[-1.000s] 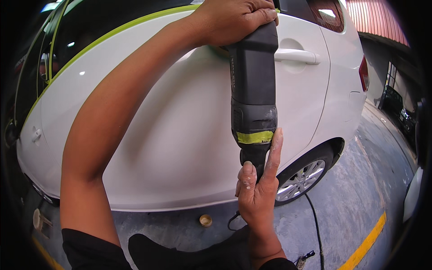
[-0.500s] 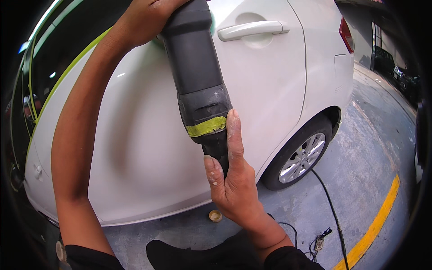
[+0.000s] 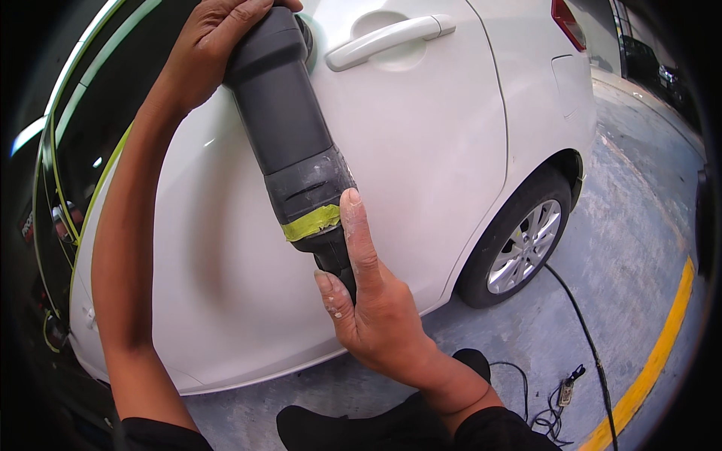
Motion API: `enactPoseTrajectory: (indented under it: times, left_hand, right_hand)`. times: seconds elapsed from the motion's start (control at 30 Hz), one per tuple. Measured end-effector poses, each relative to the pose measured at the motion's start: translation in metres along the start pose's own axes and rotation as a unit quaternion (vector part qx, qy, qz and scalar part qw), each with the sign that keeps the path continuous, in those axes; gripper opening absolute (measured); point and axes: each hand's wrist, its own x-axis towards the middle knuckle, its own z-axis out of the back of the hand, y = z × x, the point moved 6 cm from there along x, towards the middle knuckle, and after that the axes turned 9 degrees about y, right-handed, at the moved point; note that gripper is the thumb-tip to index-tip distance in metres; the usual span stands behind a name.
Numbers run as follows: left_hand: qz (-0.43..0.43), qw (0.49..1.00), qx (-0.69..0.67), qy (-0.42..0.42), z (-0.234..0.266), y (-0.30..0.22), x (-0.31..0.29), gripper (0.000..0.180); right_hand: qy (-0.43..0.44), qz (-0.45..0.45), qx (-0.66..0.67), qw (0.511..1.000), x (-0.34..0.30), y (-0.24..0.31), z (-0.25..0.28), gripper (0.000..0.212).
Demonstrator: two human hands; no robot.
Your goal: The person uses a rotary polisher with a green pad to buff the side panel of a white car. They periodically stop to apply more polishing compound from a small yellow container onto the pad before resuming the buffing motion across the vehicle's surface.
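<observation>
A black power polisher (image 3: 282, 124) lies slantwise across the middle of the view, against the white car's door (image 3: 429, 165). My left hand (image 3: 214, 41) is closed over its head at the top, with some fingers hidden behind it. My right hand (image 3: 380, 312) wraps the rear grip, forefinger laid along the body; whitish residue marks its fingers. A band of yellow-green tape (image 3: 313, 223) circles the body just above that grip. Of the pad, only a pale green edge shows beside the head; the rest is hidden. The white door handle (image 3: 391, 43) sits close to its right.
Yellow-green masking tape (image 3: 113, 161) runs along the window edge at left. Right of the door is the rear wheel (image 3: 526, 246). A black cable (image 3: 583, 316) trails over the grey floor near a corded plug (image 3: 565, 392) and a yellow painted line (image 3: 662, 346).
The view has shifted, and the polisher appears farther left and more tilted, both hands still on it. A small round container on the floor is no longer visible.
</observation>
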Motion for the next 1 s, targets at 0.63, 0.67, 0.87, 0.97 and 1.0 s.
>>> enactPoseTrajectory:
  times: [0.63, 0.67, 0.87, 0.97, 1.0]
  left_hand:
    - [0.018, 0.999, 0.04, -0.024, 0.01, 0.005, -0.037, 0.04]
    - [0.016, 0.999, 0.041, -0.019, 0.013, 0.007, -0.039, 0.04]
    - [0.067, 0.997, 0.02, -0.031, 0.024, -0.001, -0.06, 0.039]
    - [0.051, 0.997, 0.019, -0.047, 0.027, 0.004, -0.074, 0.039]
    - [0.058, 0.998, 0.005, -0.035, 0.032, -0.001, -0.076, 0.039]
  right_hand:
    - [0.035, 0.029, 0.003, 0.999, -0.005, 0.009, -0.023, 0.085]
    - [0.035, 0.03, 0.003, 0.999, -0.004, 0.009, -0.024, 0.085]
    - [0.012, 0.04, -0.007, 0.999, -0.008, 0.016, -0.04, 0.086]
    - [0.025, 0.033, -0.007, 0.999, -0.012, 0.018, -0.05, 0.086]
    - [0.028, 0.032, -0.007, 0.999, -0.012, 0.018, -0.054, 0.086]
